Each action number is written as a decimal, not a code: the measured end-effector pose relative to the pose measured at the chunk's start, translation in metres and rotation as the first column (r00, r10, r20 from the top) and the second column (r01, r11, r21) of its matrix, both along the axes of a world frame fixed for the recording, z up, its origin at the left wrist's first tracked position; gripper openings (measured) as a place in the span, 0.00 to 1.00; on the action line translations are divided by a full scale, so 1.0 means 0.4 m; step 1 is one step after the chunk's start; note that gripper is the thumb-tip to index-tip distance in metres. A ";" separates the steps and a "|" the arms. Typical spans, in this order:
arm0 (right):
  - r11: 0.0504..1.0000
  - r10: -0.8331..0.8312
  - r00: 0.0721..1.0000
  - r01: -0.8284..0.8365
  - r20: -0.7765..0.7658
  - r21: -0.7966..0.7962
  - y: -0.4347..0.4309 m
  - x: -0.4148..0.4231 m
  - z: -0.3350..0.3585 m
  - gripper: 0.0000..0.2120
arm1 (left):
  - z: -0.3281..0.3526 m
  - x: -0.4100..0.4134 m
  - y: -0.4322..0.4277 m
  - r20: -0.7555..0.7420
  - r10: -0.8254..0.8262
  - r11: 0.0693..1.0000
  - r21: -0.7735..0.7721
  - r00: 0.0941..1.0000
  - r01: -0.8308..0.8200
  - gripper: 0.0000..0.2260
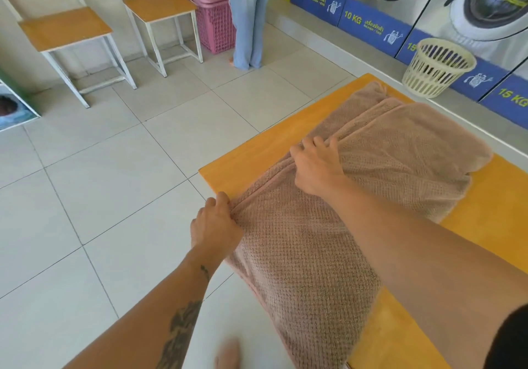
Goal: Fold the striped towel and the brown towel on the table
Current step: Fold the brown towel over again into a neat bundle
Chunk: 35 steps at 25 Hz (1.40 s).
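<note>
- Brown towel [300,254]: lies on the orange table [257,154], long axis running from the person towards the far table corner. Its near end hangs over the table edge.
- Left hand [215,228]: fingers curled, pinching the towel's left hem just beside the table's near-left corner. This is the hand nearer the person.
- Right hand [317,165]: fingers curled over the same hem, farther along it.
- Key relation: both hands hold one long edge, and the rest of the cloth lies to their right. Any fold across the width would probably carry that edge rightward.
- Hidden: no striped towel is in view. The right forearm covers part of the cloth, the bottom of the frame cuts off the hanging end, and the fingertips are buried in the fabric.
</note>
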State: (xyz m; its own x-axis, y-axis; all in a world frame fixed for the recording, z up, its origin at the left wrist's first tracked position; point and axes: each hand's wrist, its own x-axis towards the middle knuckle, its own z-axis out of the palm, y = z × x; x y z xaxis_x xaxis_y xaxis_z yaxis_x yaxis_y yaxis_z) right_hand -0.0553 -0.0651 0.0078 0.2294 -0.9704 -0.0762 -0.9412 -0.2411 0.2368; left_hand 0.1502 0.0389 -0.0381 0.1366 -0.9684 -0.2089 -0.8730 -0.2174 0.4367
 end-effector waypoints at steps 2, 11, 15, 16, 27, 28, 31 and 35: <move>0.995 -0.048 0.997 0.043 0.052 0.090 0.003 0.010 -0.005 0.22 | 0.013 -0.010 -0.009 -0.012 0.011 0.999 -0.053 1.000 -0.011 0.19; 0.915 -0.350 0.895 0.263 0.278 0.304 -0.003 -0.207 0.150 0.24 | 0.141 -0.210 -0.194 -0.236 -0.239 0.971 -0.080 0.942 0.226 0.16; 0.873 -0.448 0.831 0.327 0.330 0.363 -0.087 -0.378 0.159 0.26 | 0.143 -0.370 -0.334 -0.238 -0.297 0.951 0.009 0.925 0.308 0.13; 0.869 -0.455 0.823 0.328 0.339 0.371 -0.121 -0.414 0.148 0.25 | 0.140 -0.404 -0.369 -0.221 -0.303 0.947 0.036 0.927 0.318 0.12; 0.921 -0.310 0.939 0.259 0.147 0.290 -0.510 -0.676 -0.021 0.35 | 0.031 -0.693 -0.650 -0.081 -0.359 0.929 0.059 0.930 0.364 0.22; 0.926 -0.283 0.953 0.241 0.112 0.290 -0.523 -0.684 -0.022 0.30 | 0.027 -0.708 -0.653 -0.068 -0.374 0.924 0.055 0.925 0.378 0.18; 0.954 -0.185 0.979 0.159 0.081 0.254 -0.548 -0.712 0.006 0.09 | 0.029 -0.730 -0.653 -0.082 -0.424 0.904 0.028 0.902 0.427 0.04; 0.965 -0.071 0.991 0.039 0.116 0.259 -0.548 -0.752 0.042 0.12 | 0.033 -0.724 -0.647 -0.165 -0.465 0.882 0.002 0.870 0.472 0.05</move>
State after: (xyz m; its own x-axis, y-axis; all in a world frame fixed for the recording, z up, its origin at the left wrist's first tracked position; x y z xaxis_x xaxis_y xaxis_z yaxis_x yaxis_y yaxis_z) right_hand -0.3562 -0.2842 0.0246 0.1993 -0.9336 -0.2977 -0.9727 -0.2252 0.0551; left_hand -0.1395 -0.2198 -0.0249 -0.3680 -0.9009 -0.2301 -0.7986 0.1795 0.5745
